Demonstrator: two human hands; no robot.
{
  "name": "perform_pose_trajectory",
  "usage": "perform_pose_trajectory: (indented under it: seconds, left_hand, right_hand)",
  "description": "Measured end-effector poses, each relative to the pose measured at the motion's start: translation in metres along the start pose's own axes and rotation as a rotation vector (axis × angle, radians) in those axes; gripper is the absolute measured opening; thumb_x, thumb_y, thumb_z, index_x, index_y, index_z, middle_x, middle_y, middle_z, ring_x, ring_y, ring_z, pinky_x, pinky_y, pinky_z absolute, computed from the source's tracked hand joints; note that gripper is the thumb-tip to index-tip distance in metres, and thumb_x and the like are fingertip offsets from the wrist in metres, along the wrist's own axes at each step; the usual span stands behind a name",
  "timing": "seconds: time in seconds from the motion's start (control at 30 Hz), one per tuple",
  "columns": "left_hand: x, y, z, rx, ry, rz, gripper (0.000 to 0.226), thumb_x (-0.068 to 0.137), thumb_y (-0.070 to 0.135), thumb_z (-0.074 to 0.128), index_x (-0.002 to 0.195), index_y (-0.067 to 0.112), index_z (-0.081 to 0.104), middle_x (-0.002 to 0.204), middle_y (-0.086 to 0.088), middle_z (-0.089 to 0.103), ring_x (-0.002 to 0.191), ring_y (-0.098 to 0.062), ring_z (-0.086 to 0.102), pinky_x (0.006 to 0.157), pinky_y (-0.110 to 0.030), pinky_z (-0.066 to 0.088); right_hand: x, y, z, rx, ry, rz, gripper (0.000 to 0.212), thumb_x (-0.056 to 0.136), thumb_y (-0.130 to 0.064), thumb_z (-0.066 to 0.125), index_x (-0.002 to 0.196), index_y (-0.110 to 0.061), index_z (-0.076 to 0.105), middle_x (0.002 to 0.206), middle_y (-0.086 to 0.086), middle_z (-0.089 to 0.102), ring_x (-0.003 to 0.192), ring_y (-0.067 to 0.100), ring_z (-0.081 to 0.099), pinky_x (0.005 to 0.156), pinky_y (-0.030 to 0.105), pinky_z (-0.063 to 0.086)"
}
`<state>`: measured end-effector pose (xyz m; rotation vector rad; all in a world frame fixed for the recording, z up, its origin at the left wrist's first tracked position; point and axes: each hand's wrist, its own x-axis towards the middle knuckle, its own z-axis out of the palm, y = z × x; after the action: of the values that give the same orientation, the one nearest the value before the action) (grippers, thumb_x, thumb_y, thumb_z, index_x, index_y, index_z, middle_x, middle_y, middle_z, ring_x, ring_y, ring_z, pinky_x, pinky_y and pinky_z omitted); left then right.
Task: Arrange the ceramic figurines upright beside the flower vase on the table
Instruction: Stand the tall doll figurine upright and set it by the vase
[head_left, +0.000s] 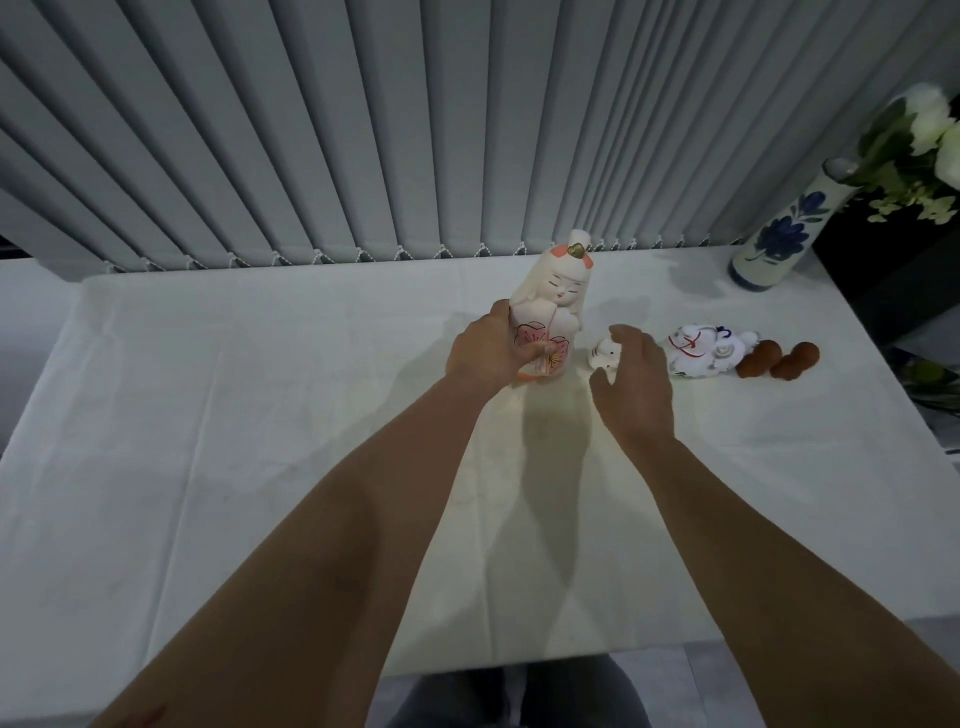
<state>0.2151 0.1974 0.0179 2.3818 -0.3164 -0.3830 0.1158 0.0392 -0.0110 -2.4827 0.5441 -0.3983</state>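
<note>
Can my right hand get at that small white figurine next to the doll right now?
Probably yes: the right hand is open and hovering just over the small white figurine, with nothing between them.

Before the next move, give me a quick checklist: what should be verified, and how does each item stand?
1. Left hand has a firm hold on the doll: ok, fingers wrap its lower body.
2. Doll upright: ok, only a slight tilt.
3. Right hand free: ok, open, hovering over the small white figurine, not gripping it.
4. Other figurines upright: not ok, the painted white figurine and two brown pieces lie on the cloth.
5. Space beside the vase: ok, bare cloth to its left.
6. Doll's base resting on the table: cannot tell, the hand hides it.
</note>
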Motion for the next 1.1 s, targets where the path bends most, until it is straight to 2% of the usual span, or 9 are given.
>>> perform_pose_trajectory:
  seconds: [0.1, 0.27, 0.37, 0.47, 0.57, 0.77, 0.87, 1.03, 1.1]
  left_hand:
    - [-0.003, 0.001, 0.001, -0.043, 0.005, -0.002, 0.066, 0.075, 0.048, 0.075, 0.126, 0.015, 0.048, 0.115, -0.004, 0.068, 0.106, -0.028, 0.063, 0.086, -0.04, 0.052]
    - [-0.005, 0.004, 0.001, -0.059, 0.002, -0.002, 0.066, 0.079, 0.044, 0.073, 0.13, 0.013, 0.046, 0.119, -0.007, 0.066, 0.11, -0.03, 0.062, 0.091, -0.043, 0.051]
    - [-0.005, 0.007, 0.001, -0.078, -0.004, -0.005, 0.068, 0.078, 0.044, 0.074, 0.132, 0.012, 0.046, 0.119, -0.008, 0.065, 0.111, -0.03, 0.061, 0.092, -0.043, 0.051]
    - [-0.002, 0.006, -0.001, -0.144, -0.028, -0.005, 0.072, 0.077, 0.043, 0.077, 0.133, 0.012, 0.044, 0.124, -0.005, 0.063, 0.115, -0.028, 0.06, 0.096, -0.044, 0.05]
    - [0.001, 0.002, -0.001, -0.327, -0.095, -0.014, 0.076, 0.075, 0.035, 0.081, 0.136, 0.016, 0.039, 0.124, 0.005, 0.056, 0.118, -0.022, 0.057, 0.097, -0.039, 0.051]
    - [0.005, -0.001, 0.006, -0.48, -0.105, -0.015, 0.084, 0.068, 0.036, 0.085, 0.138, 0.03, 0.04, 0.128, 0.011, 0.056, 0.118, -0.014, 0.055, 0.102, -0.04, 0.051]
    - [0.011, 0.011, 0.003, -0.457, -0.074, 0.015, 0.081, 0.065, 0.041, 0.084, 0.135, 0.035, 0.043, 0.128, 0.012, 0.057, 0.119, -0.016, 0.056, 0.103, -0.04, 0.05]
    - [0.039, 0.061, -0.002, -0.467, -0.012, 0.081, 0.077, 0.067, 0.038, 0.082, 0.135, 0.033, 0.045, 0.125, 0.011, 0.06, 0.116, -0.013, 0.058, 0.099, -0.037, 0.052]
    - [0.054, 0.084, 0.007, -0.478, 0.007, 0.102, 0.073, 0.07, 0.033, 0.082, 0.134, 0.029, 0.046, 0.123, 0.01, 0.061, 0.114, -0.014, 0.059, 0.099, -0.038, 0.053]
  right_hand:
    - [0.007, 0.007, -0.009, -0.027, 0.06, 0.016, 0.054, 0.083, -0.005, 0.063, 0.135, -0.008, 0.047, 0.129, 0.013, 0.055, 0.122, 0.032, 0.048, 0.097, 0.041, 0.041]
    - [0.018, -0.008, -0.006, 0.071, -0.19, -0.031, 0.068, 0.079, -0.023, 0.07, 0.14, -0.014, 0.042, 0.135, 0.008, 0.053, 0.124, 0.027, 0.049, 0.099, 0.04, 0.043]
    - [0.019, -0.026, -0.001, 0.233, -0.337, -0.024, 0.057, 0.069, -0.034, 0.073, 0.121, -0.034, 0.048, 0.105, -0.023, 0.058, 0.105, 0.007, 0.059, 0.073, 0.02, 0.049]
    - [0.022, -0.028, 0.003, 0.357, -0.38, 0.005, 0.053, 0.072, -0.026, 0.081, 0.111, -0.036, 0.046, 0.092, -0.032, 0.051, 0.084, -0.025, 0.054, 0.058, -0.001, 0.041]
    - [0.029, -0.025, 0.006, 0.381, -0.416, 0.021, 0.052, 0.077, -0.016, 0.079, 0.119, -0.022, 0.049, 0.094, -0.028, 0.052, 0.079, -0.021, 0.053, 0.058, -0.004, 0.038]
    - [0.041, -0.016, 0.007, 0.411, -0.437, 0.01, 0.049, 0.072, -0.011, 0.081, 0.107, -0.024, 0.049, 0.087, -0.026, 0.054, 0.075, -0.034, 0.048, 0.056, -0.005, 0.037]
    - [0.05, -0.013, 0.0, 0.396, -0.385, -0.014, 0.043, 0.075, -0.022, 0.079, 0.11, -0.023, 0.053, 0.086, -0.026, 0.054, 0.076, -0.03, 0.051, 0.057, -0.002, 0.038]
    - [0.092, -0.007, -0.034, 0.36, -0.299, -0.041, 0.063, 0.075, -0.037, 0.077, 0.128, -0.017, 0.05, 0.116, -0.004, 0.064, 0.101, 0.013, 0.061, 0.077, 0.026, 0.046]
    - [0.113, 0.004, -0.053, 0.354, -0.281, -0.049, 0.064, 0.073, -0.041, 0.078, 0.126, -0.019, 0.051, 0.113, -0.006, 0.064, 0.098, 0.013, 0.059, 0.072, 0.024, 0.045]
